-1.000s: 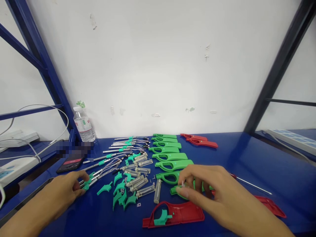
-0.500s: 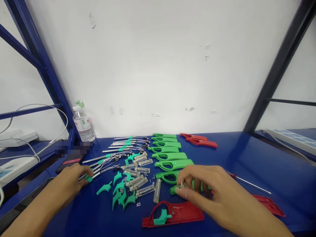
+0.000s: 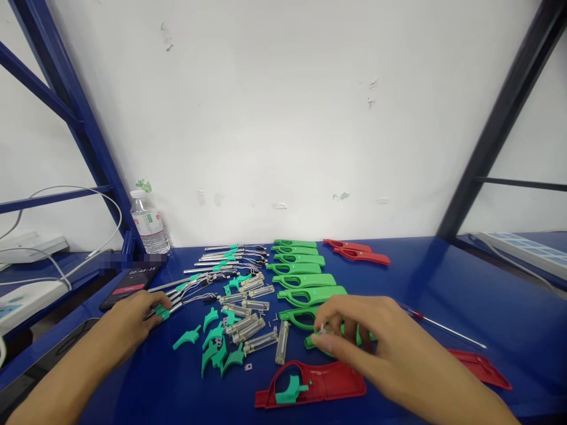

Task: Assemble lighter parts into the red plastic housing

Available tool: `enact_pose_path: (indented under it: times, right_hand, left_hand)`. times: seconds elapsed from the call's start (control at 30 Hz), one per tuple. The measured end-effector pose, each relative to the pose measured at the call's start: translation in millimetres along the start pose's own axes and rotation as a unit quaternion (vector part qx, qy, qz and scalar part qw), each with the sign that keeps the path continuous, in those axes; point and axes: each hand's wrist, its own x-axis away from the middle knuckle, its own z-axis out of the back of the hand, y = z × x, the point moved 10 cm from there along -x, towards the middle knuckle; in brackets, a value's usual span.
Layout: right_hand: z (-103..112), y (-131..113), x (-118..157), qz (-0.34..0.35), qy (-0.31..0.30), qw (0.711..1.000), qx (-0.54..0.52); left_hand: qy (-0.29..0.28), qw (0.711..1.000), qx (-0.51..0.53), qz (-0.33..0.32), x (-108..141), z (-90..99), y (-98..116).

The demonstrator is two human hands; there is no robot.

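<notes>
At the lower left, my left hand (image 3: pixel 135 321) pinches a metal lighter tube (image 3: pixel 176 307) near its teal collar (image 3: pixel 162 311); wires trail from the group of tubes beside it. My right hand (image 3: pixel 372 339) is closed at the fingertips around a small clear part with a pale tip (image 3: pixel 323 329), mostly hidden by the fingers. Under that hand lies a green lighter shell (image 3: pixel 311 342), partly covered. Just in front, a red lighter shell half (image 3: pixel 341 379) lies hollow side up, with a teal trigger (image 3: pixel 292 389) in its handle opening.
Clear fuel tanks (image 3: pixel 261 341) and loose teal triggers (image 3: pixel 186 336) lie mid-table. Green shells (image 3: pixel 313 295) form a column behind, red shells (image 3: pixel 361 255) at the back. A screwdriver (image 3: pixel 447 327) lies right; a phone (image 3: pixel 133 283) and water bottle (image 3: pixel 149 224) stand left.
My left hand has shifted slightly up and right with the tube. The right hand has moved a little to the left. The phone's screen now shows digits.
</notes>
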Motion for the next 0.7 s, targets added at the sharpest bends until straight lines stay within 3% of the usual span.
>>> enact_pose_path:
  times: [0.1, 0.23, 0.37, 0.47, 0.57, 0.7]
  right_hand:
    - [3, 0, -4, 0.007, 0.020, 1.000, -0.015]
    - [-2, -5, -11, 0.043, 0.032, 0.998, -0.034]
    - [-20, 5, -22, 0.019, 0.011, 0.995, -0.099]
    - [-34, 9, -29, 0.006, -0.015, 0.989, -0.146]
    - [-44, 9, -33, 0.013, -0.036, 0.983, -0.179]
    - [-47, 6, -33, 0.028, -0.040, 0.978, -0.203]
  left_hand:
    - [0.004, 1.000, 0.005, -0.022, 4, 11.3, 28]
    - [0.024, 0.995, 0.056, -0.081, 16, 18.7, 91]
    - [0.016, 0.978, 0.128, -0.164, 43, 8.6, 166]
    - [0.013, 0.956, 0.192, -0.223, 62, 3.0, 207]
    - [-0.009, 0.934, 0.247, -0.256, 71, -1.0, 225]
    - [-0.077, 0.922, 0.279, -0.259, 73, -10.0, 229]
